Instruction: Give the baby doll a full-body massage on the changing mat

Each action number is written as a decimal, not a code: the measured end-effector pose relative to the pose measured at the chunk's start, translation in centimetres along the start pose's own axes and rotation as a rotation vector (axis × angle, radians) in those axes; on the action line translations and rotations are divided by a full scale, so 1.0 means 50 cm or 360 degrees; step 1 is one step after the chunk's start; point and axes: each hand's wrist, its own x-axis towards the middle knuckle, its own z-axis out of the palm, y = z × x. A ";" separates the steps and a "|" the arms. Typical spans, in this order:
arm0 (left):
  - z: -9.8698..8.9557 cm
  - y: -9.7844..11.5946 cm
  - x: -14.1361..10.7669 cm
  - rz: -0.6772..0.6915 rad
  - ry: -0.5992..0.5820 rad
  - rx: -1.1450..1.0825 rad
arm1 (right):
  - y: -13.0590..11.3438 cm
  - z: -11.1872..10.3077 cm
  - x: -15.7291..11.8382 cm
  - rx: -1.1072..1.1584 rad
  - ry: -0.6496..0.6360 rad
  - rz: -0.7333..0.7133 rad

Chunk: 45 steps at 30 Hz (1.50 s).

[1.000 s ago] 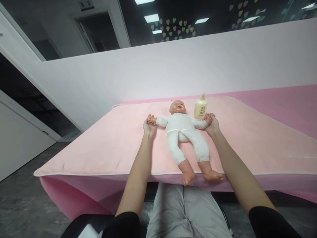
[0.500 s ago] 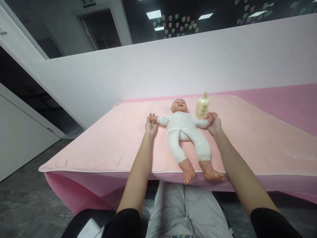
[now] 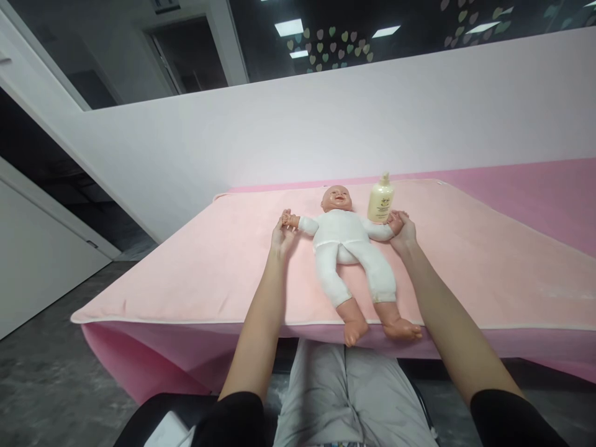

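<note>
A baby doll [image 3: 342, 236] with a white cloth body lies on its back on the pink blanket [image 3: 223, 261]. Its head points toward the wall, and its bare feet reach the blanket's near edge. My left hand [image 3: 282, 234] is closed around the doll's hand on the left side. On the other side, my right hand [image 3: 404, 232] grips the doll's other hand, with that arm stretched outward. Just behind my right hand stands a pale yellow pump bottle [image 3: 380, 200], upright near the doll's shoulder.
The blanket covers a table with a pink cloth [image 3: 153, 354] hanging down its front. A white wall [image 3: 326, 130] with a dark window above it rises behind. At the lower left, a white object [image 3: 168, 429] lies on something black.
My left hand and the doll's hand in it have shifted very slightly, the doll's hand rising a little. My right hand, the doll's body and the bottle stay in place.
</note>
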 end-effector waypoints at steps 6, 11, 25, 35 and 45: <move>0.007 -0.001 -0.002 0.0055 -0.0091 -0.0049 | -0.002 0.000 -0.004 -0.0003 -0.0018 -0.0015; 0.017 -0.006 -0.003 0.0143 -0.0127 -0.0031 | -0.003 0.001 -0.005 -0.0027 -0.0029 -0.0001; 0.020 -0.009 -0.005 0.0099 -0.0029 0.0162 | -0.003 0.003 -0.005 0.0002 -0.0031 -0.0005; 0.035 -0.007 -0.023 0.0117 -0.0243 -0.0034 | 0.000 0.002 -0.001 0.0010 0.0025 0.0034; 0.040 -0.010 -0.028 0.0096 -0.0334 -0.0046 | -0.003 0.008 -0.007 0.0017 0.0022 0.0055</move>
